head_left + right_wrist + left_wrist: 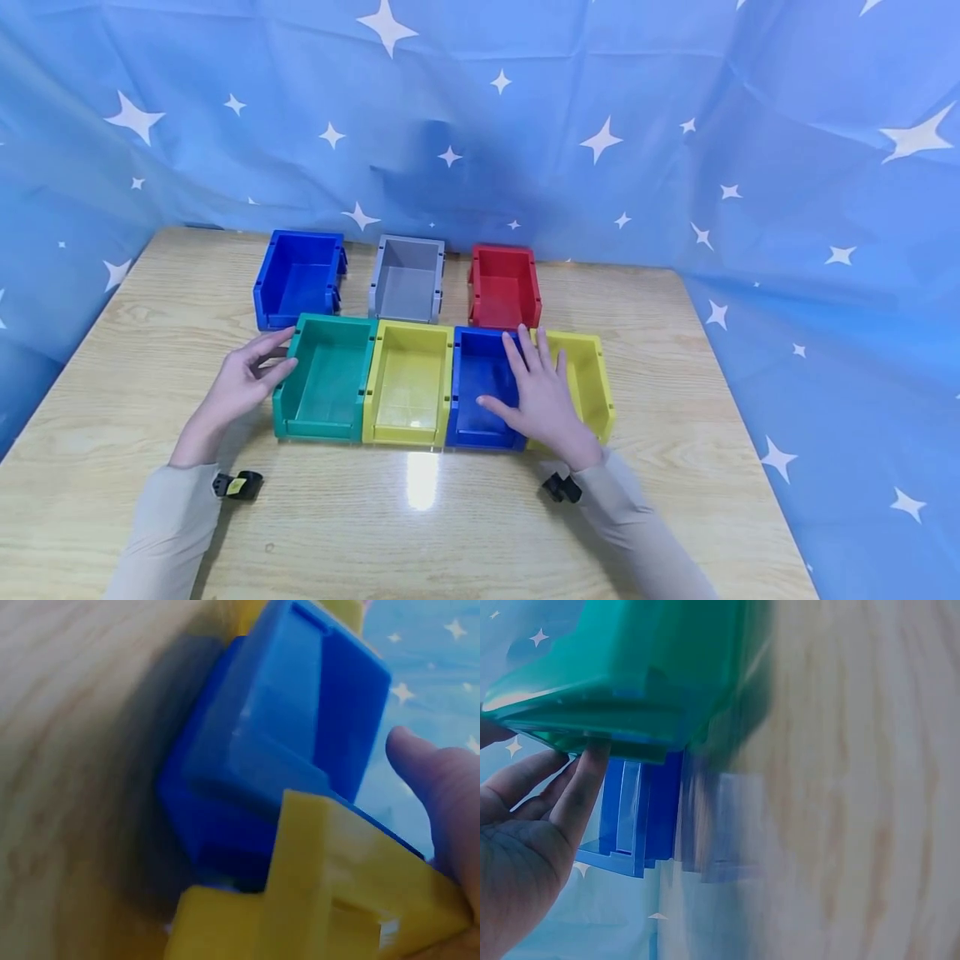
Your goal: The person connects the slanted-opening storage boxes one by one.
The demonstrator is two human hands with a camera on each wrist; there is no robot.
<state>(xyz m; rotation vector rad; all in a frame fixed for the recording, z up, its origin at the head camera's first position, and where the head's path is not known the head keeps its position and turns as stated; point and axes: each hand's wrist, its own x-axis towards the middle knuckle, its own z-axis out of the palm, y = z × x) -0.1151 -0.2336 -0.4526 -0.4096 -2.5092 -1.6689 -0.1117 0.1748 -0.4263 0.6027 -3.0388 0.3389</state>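
Observation:
A green bin (330, 379), a yellow bin (408, 383), a blue bin (483, 383) and another yellow bin (585, 375) stand side by side in the front row. My left hand (243, 375) is at the green bin's left wall, its fingertips touching that side. In the left wrist view, the fingers (589, 780) reach the green bin (652, 675) from below. My right hand (543, 396) lies spread over the blue bin and the right yellow bin. The right wrist view shows the thumb (420, 761) beside the blue bin (277, 712), above the yellow bin (330, 877).
Behind the front row stand a blue bin (300, 275), a grey bin (407, 283) and a red bin (506, 287), with gaps between them. All are on a wooden table (360, 533). A blue curtain with white stars (525, 108) hangs along the back and sides.

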